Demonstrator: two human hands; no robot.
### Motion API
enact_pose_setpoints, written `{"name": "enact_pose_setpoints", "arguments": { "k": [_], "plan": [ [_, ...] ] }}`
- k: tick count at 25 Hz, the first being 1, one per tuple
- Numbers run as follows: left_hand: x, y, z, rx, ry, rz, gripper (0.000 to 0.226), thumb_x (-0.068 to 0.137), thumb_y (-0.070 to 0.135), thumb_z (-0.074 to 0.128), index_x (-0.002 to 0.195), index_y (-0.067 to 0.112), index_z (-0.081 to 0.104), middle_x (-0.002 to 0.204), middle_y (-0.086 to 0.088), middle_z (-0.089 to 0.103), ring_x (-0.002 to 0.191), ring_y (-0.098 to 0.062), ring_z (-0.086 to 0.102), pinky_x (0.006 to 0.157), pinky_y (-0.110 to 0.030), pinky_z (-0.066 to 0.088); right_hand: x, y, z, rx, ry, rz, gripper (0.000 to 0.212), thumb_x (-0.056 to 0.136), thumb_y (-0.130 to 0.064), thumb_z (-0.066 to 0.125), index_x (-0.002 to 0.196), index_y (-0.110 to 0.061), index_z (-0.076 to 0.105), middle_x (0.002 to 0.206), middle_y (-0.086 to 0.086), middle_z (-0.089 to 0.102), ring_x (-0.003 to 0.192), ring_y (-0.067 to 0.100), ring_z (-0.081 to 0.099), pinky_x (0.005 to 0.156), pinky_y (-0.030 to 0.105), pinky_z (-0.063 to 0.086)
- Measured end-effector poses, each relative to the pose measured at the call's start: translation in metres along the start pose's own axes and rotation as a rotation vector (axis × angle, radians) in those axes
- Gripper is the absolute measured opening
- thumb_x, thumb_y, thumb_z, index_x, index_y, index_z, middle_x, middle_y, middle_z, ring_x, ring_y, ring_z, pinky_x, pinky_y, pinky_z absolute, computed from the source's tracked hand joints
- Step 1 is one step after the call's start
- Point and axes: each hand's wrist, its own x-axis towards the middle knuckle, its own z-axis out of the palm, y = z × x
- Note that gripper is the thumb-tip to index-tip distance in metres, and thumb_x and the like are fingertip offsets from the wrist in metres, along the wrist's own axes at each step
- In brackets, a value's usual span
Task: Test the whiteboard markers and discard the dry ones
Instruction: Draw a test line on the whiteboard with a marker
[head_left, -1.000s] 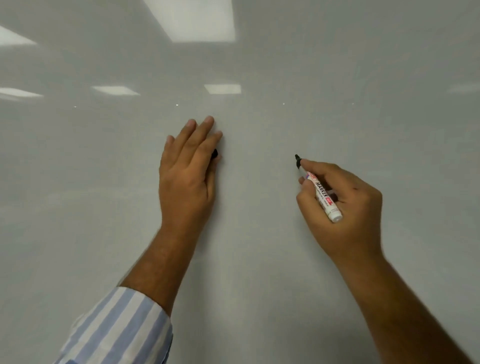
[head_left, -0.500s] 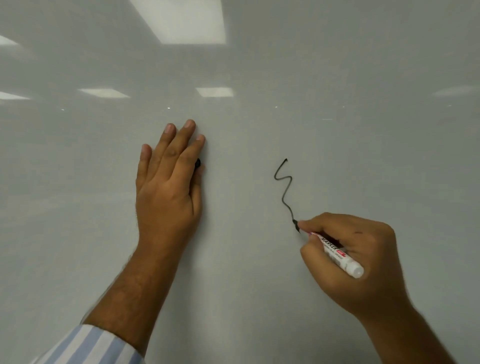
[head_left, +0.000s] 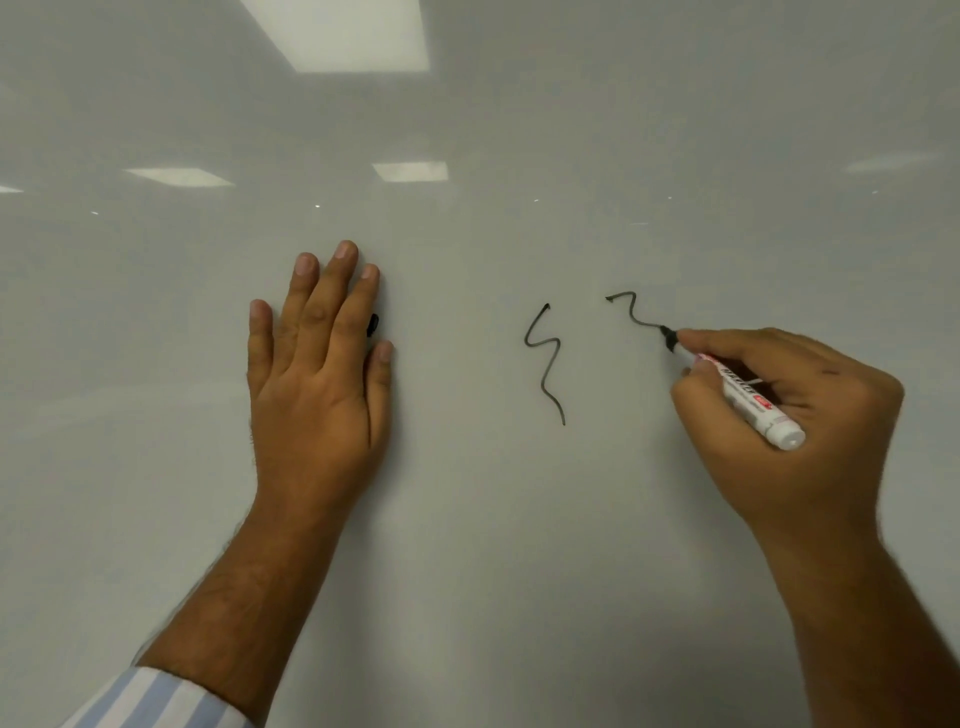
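While the right hand (head_left: 800, 410) pinches the marker (head_left: 737, 395) in a writing grip, the black tip touches the whiteboard (head_left: 478, 519) at the end of a short wavy line (head_left: 631, 312). A longer squiggle (head_left: 545, 364) lies just left of it. The left hand (head_left: 317, 374) rests flat on the whiteboard, fingers straight and close together, a small black object (head_left: 373, 325) partly hidden under them.

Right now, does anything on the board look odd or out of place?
One thing: a small black object peeks out between the index finger and thumb of the left hand lying flat on the whiteboard; what it is cannot be told. Otherwise the marker in the right hand draws solid dark lines.
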Motion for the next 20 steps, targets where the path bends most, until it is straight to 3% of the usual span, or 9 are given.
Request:
{"name": "enact_pose_setpoints", "arguments": {
  "k": [4, 6, 9, 11, 17, 20],
  "plan": [
    [-0.013, 0.0, 0.001, 0.015, -0.007, -0.007, 0.058, 0.11, 0.031, 0.044, 0.164, 0.016, 0.033, 0.174, -0.003, 0.025, 0.163, -0.023, 0.015, 0.132, -0.052, 0.009, -0.03, -0.002, -0.01, 0.133, -0.097, 0.095, 0.017, 0.086, -0.01, 0.066, 0.091, -0.008, 0.083, 0.08, 0.0, 0.077, 0.067, 0.014, 0.072, 0.06, 0.024, 0.053],
    [-0.022, -0.001, 0.002, 0.021, -0.019, -0.006, 0.061, 0.108, 0.033, 0.045, 0.165, 0.015, 0.031, 0.174, -0.004, 0.024, 0.163, -0.024, 0.014, 0.132, -0.054, 0.01, -0.045, -0.009, -0.004, 0.215, -0.129, 0.096, 0.019, 0.089, -0.01, 0.066, 0.095, -0.006, 0.083, 0.083, 0.001, 0.077, 0.07, 0.016, 0.073, 0.062, 0.028, 0.055],
    [-0.028, -0.002, 0.002, 0.026, -0.026, -0.003, 0.063, 0.107, 0.036, 0.047, 0.164, 0.013, 0.032, 0.174, -0.006, 0.024, 0.163, -0.025, 0.014, 0.131, -0.056, 0.011, -0.054, -0.019, 0.018, 0.112, -0.126, -0.068, 0.027, 0.099, -0.018, 0.065, 0.11, 0.001, 0.081, 0.089, 0.006, 0.077, 0.072, 0.017, 0.07, 0.07, 0.023, 0.056],
    [-0.03, -0.002, 0.002, 0.026, -0.03, -0.003, 0.063, 0.107, 0.036, 0.047, 0.164, 0.013, 0.033, 0.174, -0.006, 0.025, 0.163, -0.025, 0.014, 0.131, -0.056, 0.011, -0.05, -0.019, 0.026, 0.095, -0.109, -0.074, 0.03, 0.1, -0.021, 0.067, 0.115, 0.002, 0.079, 0.089, 0.007, 0.077, 0.07, 0.017, 0.069, 0.069, 0.022, 0.056],
    [-0.032, -0.001, 0.002, 0.005, -0.028, -0.006, 0.061, 0.108, 0.036, 0.045, 0.164, 0.014, 0.032, 0.174, -0.006, 0.024, 0.163, -0.025, 0.014, 0.131, -0.056, 0.01, -0.057, -0.018, 0.017, 0.026, -0.072, -0.005, 0.026, 0.096, -0.015, 0.063, 0.099, 0.002, 0.082, 0.077, 0.006, 0.075, 0.06, 0.018, 0.065, 0.064, 0.016, 0.052],
    [-0.035, -0.001, 0.002, -0.011, -0.003, 0.013, 0.054, 0.111, 0.028, 0.045, 0.162, 0.013, 0.037, 0.172, -0.007, 0.028, 0.163, -0.026, 0.018, 0.131, -0.057, 0.012, -0.073, -0.017, 0.008, 0.151, -0.136, 0.125, 0.024, 0.087, -0.02, 0.062, 0.085, -0.005, 0.081, 0.072, 0.0, 0.072, 0.059, 0.016, 0.066, 0.056, 0.025, 0.052]
  ]
}}
